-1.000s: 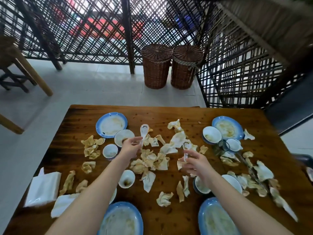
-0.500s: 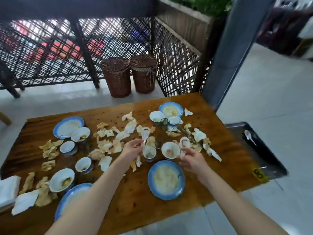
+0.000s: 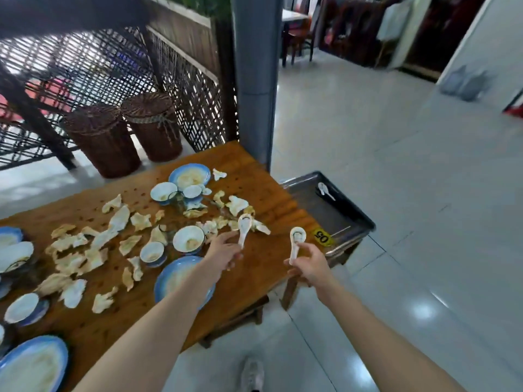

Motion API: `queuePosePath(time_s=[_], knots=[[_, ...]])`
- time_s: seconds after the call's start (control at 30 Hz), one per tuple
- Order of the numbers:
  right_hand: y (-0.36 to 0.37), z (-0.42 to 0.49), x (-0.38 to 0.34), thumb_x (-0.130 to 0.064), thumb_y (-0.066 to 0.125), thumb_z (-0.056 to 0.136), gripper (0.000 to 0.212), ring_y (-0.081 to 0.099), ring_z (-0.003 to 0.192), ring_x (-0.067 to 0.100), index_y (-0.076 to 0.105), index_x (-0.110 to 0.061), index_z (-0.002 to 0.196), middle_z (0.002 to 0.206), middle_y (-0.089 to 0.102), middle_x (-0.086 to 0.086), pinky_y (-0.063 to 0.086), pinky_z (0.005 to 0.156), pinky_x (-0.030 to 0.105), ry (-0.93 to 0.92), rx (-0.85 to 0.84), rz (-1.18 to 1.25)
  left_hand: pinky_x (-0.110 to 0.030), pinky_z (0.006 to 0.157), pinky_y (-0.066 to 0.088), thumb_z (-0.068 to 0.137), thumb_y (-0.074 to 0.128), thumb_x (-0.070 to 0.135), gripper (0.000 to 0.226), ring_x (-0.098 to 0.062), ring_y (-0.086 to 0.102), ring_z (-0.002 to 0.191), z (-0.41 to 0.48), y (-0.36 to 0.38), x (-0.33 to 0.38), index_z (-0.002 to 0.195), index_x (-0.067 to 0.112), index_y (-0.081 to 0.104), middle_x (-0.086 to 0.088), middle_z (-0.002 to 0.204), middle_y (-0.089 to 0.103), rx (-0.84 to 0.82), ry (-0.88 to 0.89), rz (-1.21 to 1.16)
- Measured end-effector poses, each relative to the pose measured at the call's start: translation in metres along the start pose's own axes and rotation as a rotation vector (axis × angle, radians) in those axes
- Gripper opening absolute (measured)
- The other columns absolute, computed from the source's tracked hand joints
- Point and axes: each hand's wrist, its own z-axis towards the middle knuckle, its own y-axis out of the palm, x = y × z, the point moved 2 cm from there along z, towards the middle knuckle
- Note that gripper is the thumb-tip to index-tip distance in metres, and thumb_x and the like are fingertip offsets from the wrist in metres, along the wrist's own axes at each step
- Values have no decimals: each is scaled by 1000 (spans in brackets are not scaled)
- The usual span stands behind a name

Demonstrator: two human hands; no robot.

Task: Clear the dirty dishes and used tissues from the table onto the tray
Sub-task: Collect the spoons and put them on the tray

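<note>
Both hands have swung right since the earlier frame, and the right hand (image 3: 308,264) now sits past the table's (image 3: 271,199) right edge. Its fingers curl tightly round the handle of a white spoon (image 3: 296,241), bowl up, near the yellow number tag (image 3: 322,236). The left hand (image 3: 225,251) pinches the handle of another white spoon (image 3: 244,226) over the table's right end. The dark metal tray (image 3: 336,222) stands just right of the table and holds a third spoon (image 3: 325,190) at its far side. Crumpled tissues (image 3: 119,222), small bowls (image 3: 188,240) and blue-rimmed plates (image 3: 189,175) lie across the table to the left.
</note>
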Motion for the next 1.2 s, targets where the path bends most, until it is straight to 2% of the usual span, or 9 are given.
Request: queuePosePath(time_s=[0.13,0.23,0.33,0.43,0.57,0.73,0.93,1.07,1.2], knots=[[-38,14,-1,-7,57,92,38,65,80,15,45,-22,125,105,68,7,44,55,21,25,63,33,-21,49,42,92,60,3,39,-14,60,69,13,47,20,129,15,59,-6,87,63,-57,17,73],[-64,32,-4,-3,58,89,39,65,67,11,48,-20,123,98,71,6,47,49,19,37,104,43,-22,57,44,94,59,7,36,-19,60,81,29,79,36,128,18,60,-10,101,64,-95,24,118],[-92,56,-11,-1,56,86,44,65,65,10,50,-19,126,100,72,6,46,50,18,38,122,46,-23,62,46,94,59,9,36,-20,59,85,50,110,55,128,17,59,-13,110,65,-126,39,133],[-119,86,-24,-1,55,86,45,63,63,12,51,-19,127,98,72,7,47,63,25,57,145,45,-20,61,46,94,58,8,35,-18,58,81,75,138,78,129,13,59,-12,109,65,-147,53,137],[-150,130,-49,2,55,85,45,63,59,13,51,-14,127,89,74,5,45,54,22,68,161,71,-21,62,46,94,58,4,35,-16,58,78,114,168,109,128,12,61,-13,104,66,-174,50,135],[-177,178,-70,3,54,85,49,63,62,13,49,-15,131,91,73,5,49,58,24,90,205,90,-22,65,49,93,59,5,33,-16,59,75,162,195,143,125,15,63,-11,98,67,-189,23,196],[-202,222,-72,2,54,86,43,63,61,12,48,-12,127,95,73,5,43,55,23,150,231,100,-17,49,40,94,57,3,30,-11,54,61,199,218,159,122,11,63,-7,80,63,-233,-4,228],[-221,262,-68,-2,56,87,37,63,62,12,49,-11,122,93,73,1,47,57,25,184,244,118,-18,50,41,93,58,3,30,-12,56,65,227,238,159,122,12,64,-8,85,64,-212,-60,217],[-241,315,-60,-5,59,85,25,66,60,12,63,-9,110,92,72,0,46,57,25,247,205,78,-20,52,39,93,57,2,29,-12,57,61,258,264,153,119,11,65,-5,86,66,-191,-114,164]])
